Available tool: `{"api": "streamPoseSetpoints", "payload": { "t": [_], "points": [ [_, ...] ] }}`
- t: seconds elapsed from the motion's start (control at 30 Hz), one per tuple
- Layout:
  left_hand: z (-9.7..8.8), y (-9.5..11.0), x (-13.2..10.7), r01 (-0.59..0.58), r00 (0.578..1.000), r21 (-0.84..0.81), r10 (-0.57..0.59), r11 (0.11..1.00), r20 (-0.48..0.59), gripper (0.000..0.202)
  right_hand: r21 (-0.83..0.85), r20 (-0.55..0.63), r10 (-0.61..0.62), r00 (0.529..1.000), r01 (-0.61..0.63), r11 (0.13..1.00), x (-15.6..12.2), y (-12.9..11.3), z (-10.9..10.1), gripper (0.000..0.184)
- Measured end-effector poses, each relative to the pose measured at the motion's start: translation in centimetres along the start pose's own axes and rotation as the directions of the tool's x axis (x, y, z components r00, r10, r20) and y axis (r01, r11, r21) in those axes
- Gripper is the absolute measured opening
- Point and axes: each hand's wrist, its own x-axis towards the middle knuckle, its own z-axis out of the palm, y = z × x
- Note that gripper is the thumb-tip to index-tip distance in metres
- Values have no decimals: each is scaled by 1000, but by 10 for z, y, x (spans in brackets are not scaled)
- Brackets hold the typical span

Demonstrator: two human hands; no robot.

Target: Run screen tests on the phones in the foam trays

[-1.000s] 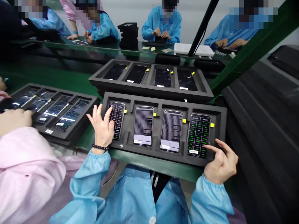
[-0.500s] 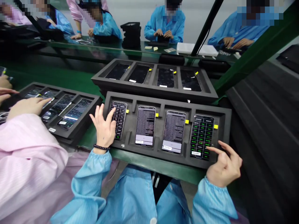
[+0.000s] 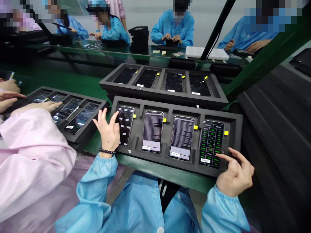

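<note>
A black foam tray [image 3: 170, 106] lies in front of me with several lit phones in its slots. My left hand [image 3: 108, 131] is spread, its fingertips touching the leftmost phone [image 3: 125, 125], whose screen is dark with white tiles. My right hand [image 3: 234, 173] is loosely curled with the forefinger stretched out, its tip at the lower right corner of the rightmost phone [image 3: 211, 143], which shows a grid of green buttons. Two middle phones [image 3: 152, 131] [image 3: 181, 138] show text lists. Yellow tabs [image 3: 164, 120] sit beside each phone.
A second tray [image 3: 160, 92] of dark phones lies just behind mine. To the left, a person in a pink sleeve [image 3: 31, 152] taps phones in another tray [image 3: 80, 136]. Several people in blue coats work across the green bench [image 3: 80, 53]. A black conveyor [image 3: 279, 129] runs at right.
The leftmost phone's screen has switched from a green-button grid to a dark screen with white tiles. My hands have barely moved; the view has shifted slightly.
</note>
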Motion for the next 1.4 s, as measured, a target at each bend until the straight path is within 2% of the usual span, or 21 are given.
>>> {"api": "streamPoseSetpoints", "payload": {
  "t": [0.23,0.33,0.4,0.73,0.8,0.93,1.07,1.2,1.3,1.4],
  "points": [
    [4,0,12,7,998,45,-10,999,56,70,2,10,-2,1000,2,1000,0,-1,0,48],
    [3,4,13,-69,997,48,67,996,39,67,3,19,2,1000,-2,1000,0,-1,-1,47],
    [2,7,13,-122,991,60,118,991,65,65,1,18,-4,1000,4,1000,0,-1,-1,48],
    [4,17,18,-212,969,53,203,976,144,59,-2,19,-12,1000,12,1000,1,-2,-1,50],
    [4,17,17,-217,970,39,211,975,119,60,-4,18,-16,1000,16,1000,1,-2,-1,50],
    [-3,14,10,-189,981,16,188,982,52,64,-3,22,-12,1000,12,1000,0,-2,-1,50],
    [-10,3,-6,-85,996,37,84,996,24,66,-1,9,-1,1000,1,1000,0,-3,0,50],
    [-12,-8,-22,-17,998,54,14,998,55,66,-1,15,7,1000,-7,1000,0,-4,0,49],
    [-12,-10,-27,-14,996,65,8,998,93,66,-4,16,11,1000,-11,1000,0,-4,0,50],
    [-11,-7,-27,-40,998,67,36,997,59,67,-13,17,19,1000,-19,1000,0,-3,0,50]
  ]
}}
